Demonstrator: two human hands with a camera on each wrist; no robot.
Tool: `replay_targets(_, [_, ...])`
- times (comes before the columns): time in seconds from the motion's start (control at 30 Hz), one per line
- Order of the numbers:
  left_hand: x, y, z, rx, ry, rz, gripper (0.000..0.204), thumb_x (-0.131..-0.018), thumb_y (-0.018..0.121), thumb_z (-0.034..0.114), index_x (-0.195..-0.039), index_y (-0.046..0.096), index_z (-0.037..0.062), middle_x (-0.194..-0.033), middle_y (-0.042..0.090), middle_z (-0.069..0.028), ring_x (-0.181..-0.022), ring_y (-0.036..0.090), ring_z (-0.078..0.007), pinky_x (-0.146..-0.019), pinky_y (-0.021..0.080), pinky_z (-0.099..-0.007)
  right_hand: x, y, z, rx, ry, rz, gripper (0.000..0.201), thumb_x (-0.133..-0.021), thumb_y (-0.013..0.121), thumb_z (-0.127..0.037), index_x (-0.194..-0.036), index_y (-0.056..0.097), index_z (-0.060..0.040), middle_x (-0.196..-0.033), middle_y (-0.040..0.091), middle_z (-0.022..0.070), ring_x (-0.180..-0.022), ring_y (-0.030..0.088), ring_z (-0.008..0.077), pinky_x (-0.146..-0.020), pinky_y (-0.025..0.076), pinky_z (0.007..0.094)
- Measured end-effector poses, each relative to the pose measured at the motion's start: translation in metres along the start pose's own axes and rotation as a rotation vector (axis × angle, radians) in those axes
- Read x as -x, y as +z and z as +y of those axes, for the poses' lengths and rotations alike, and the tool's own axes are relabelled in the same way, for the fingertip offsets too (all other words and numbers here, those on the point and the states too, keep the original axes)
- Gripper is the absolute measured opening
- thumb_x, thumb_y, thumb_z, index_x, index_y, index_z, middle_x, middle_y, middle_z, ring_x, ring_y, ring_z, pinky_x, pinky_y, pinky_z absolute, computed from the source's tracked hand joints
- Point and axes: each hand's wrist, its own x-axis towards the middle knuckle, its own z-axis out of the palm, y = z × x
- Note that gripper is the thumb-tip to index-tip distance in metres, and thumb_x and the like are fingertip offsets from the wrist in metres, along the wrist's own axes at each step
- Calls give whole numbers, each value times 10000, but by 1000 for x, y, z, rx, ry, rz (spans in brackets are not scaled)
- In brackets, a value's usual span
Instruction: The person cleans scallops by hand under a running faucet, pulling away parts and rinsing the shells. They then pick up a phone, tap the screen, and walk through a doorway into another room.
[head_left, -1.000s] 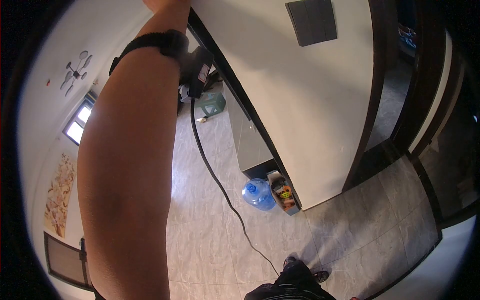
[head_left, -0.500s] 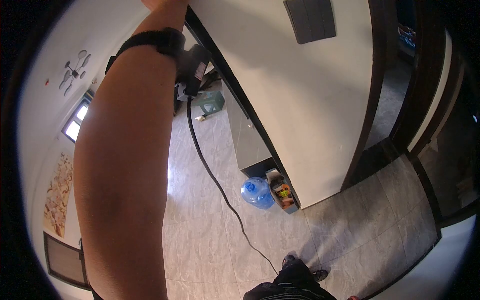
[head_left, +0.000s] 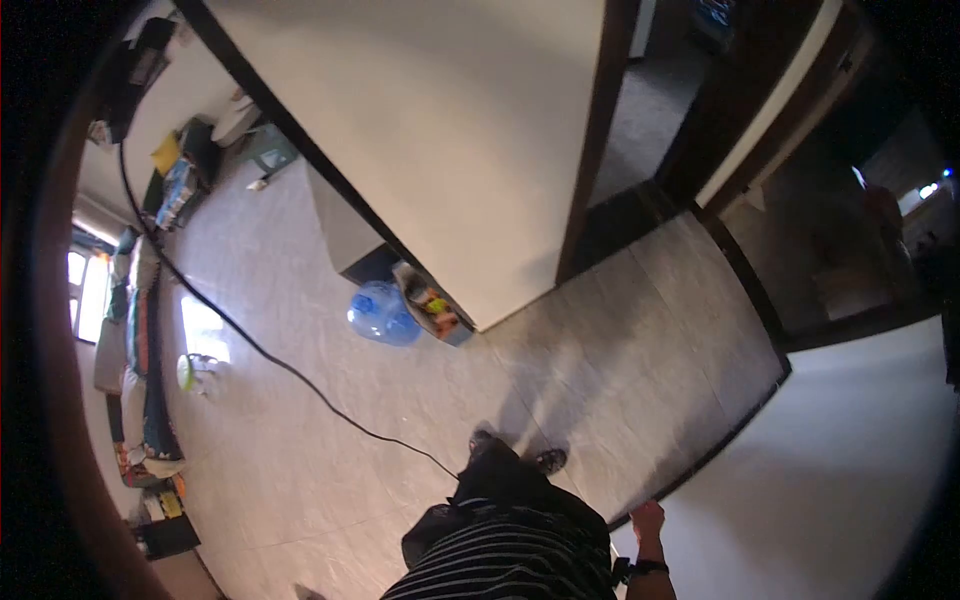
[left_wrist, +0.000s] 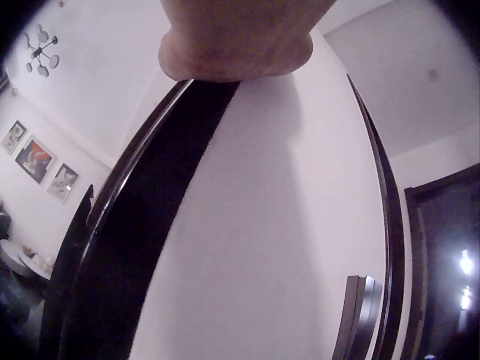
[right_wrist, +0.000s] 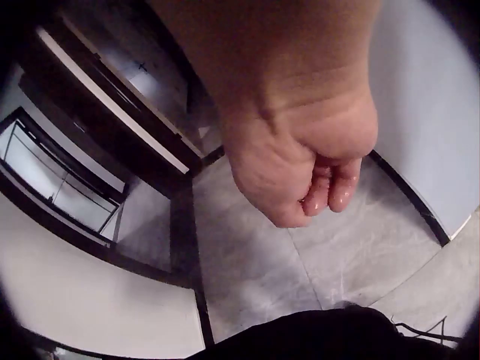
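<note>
In the left wrist view only the heel of my left hand point(left_wrist: 236, 61) shows, at the top edge in front of the dark trim point(left_wrist: 169, 172) along the white wall. Its fingers are hidden. A black wrist device point(head_left: 145, 65) with a cable point(head_left: 270, 355) hangs at the far upper left of the head view. My right hand point(right_wrist: 300, 169) hangs low by my side, near the white wall at the right. Its fingers point(right_wrist: 343, 184) are loosely curled toward the palm, with nothing seen in them. The grey switch panel point(left_wrist: 349, 319) sits on the wall below the left hand.
A blue water jug point(head_left: 383, 313) and a box of odds and ends point(head_left: 440, 312) stand at the wall's corner. Further off are a green stool point(head_left: 268, 155), a small round stool point(head_left: 187, 372) and a sofa point(head_left: 140, 350). Dark-framed doorways point(head_left: 690, 110) lie ahead right.
The head view has swung, so the wall, jug and box now lie further left. My left arm has shifted out to the left edge, and my right hand has come into view.
</note>
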Motion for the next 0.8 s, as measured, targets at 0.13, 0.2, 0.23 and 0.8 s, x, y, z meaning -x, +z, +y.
replay_targets(0.13, [12,3,2,12,-17,5,668,-944,365,511,-1316,397,-43,-1233,500,-302,-1152,493,-424,-964,387,-481,19,-50,-35,-202,166,19,178,-653,637,-207,-772,684,-83,-781,646,139,-795,634,343,-720,522,445])
replay_targets(0.2, [18,4,2,24,-27,2,669,-943,365,511,-1317,396,-42,-1234,499,-302,-1152,493,-424,-964,386,-481,18,-60,-44,-288,262,-97,216,-617,651,-228,-763,652,-67,-787,647,145,-819,623,360,-753,508,448])
replay_targets(0.23, [21,4,2,27,-33,3,669,-943,365,511,-1317,395,-42,-1235,499,-302,-1153,492,-424,-964,386,-481,16,-53,-40,-319,256,-88,219,-611,662,-236,-746,644,-65,-786,648,142,-818,624,356,-762,506,448])
replay_targets(0.8, [41,14,3,52,-68,-6,679,-938,364,516,-1327,388,-41,-1246,493,-300,-1160,487,-427,-968,380,-485,25,-92,-61,-273,246,-48,158,-627,696,-162,-747,625,-87,-686,629,73,-666,617,233,-642,500,340])
